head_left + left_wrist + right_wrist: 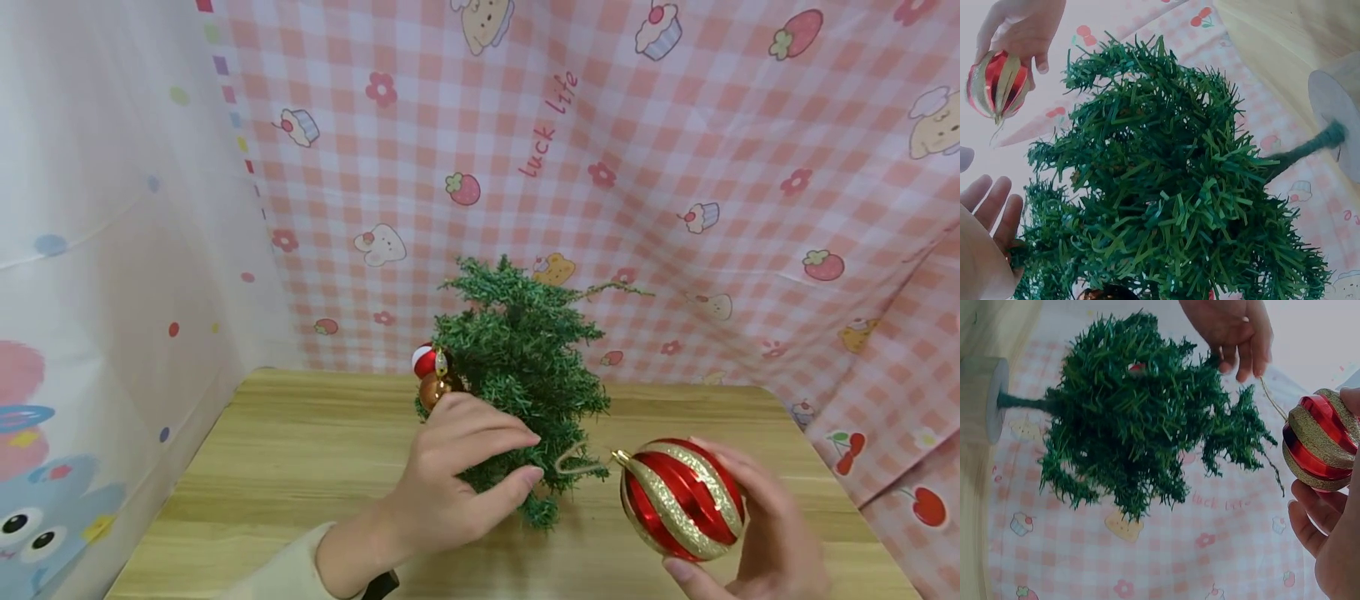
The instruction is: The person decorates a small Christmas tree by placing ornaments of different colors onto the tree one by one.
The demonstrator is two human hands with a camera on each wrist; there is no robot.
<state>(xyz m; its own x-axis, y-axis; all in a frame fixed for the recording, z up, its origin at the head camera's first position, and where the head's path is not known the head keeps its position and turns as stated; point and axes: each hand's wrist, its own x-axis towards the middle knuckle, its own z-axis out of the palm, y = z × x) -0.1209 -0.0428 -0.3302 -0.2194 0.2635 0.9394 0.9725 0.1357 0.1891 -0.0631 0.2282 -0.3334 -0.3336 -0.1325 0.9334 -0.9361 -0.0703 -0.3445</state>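
Observation:
My right hand [780, 517] grips a large red-and-gold striped Christmas bauble [682, 500] by its right side, with the gold cap turned toward the tree. From the cap a thin gold cord loop [576, 472] reaches left. Near it is my left hand [457, 467], its thumb and fingers spread apart with nothing between them, in front of the lower branches. A small green artificial Christmas tree [517, 358] stands behind both hands. On its left side hang a red-and-white ornament [424, 362] and a shiny copper-brown bauble [431, 390], the latter partly hidden by my left hand.
The tree's thin trunk rises from a round pale base [988, 400]. Beneath everything is a wood-grain table [247, 467]. A pink checked cloth [420, 167] hangs behind it, and a white patterned cloth [150, 292] hangs on the left. One thin twig sticks out at the tree's upper right.

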